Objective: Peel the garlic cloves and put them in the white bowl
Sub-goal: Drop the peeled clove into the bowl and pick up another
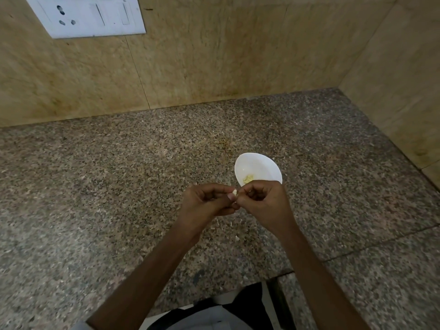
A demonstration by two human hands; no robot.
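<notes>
Soft, warm, rather dim light lay evenly over the scene, its source out of view, and the shadows were weak and diffuse, even under the left hand point(204, 202) and right hand point(263, 201). The speckled tabletop point(119, 186) looked matte, without glare. The white bowl point(264, 163) was the brightest spot, close to washed out, its inside barely shaded. Focus was soft throughout: the garlic clove point(234, 192) pinched between both hands was a pale blur. Wide-angle distortion slanted the wall point(214, 55) joints, tilted the switch plate point(85, 15) at the far left and stretched the near forearms
</notes>
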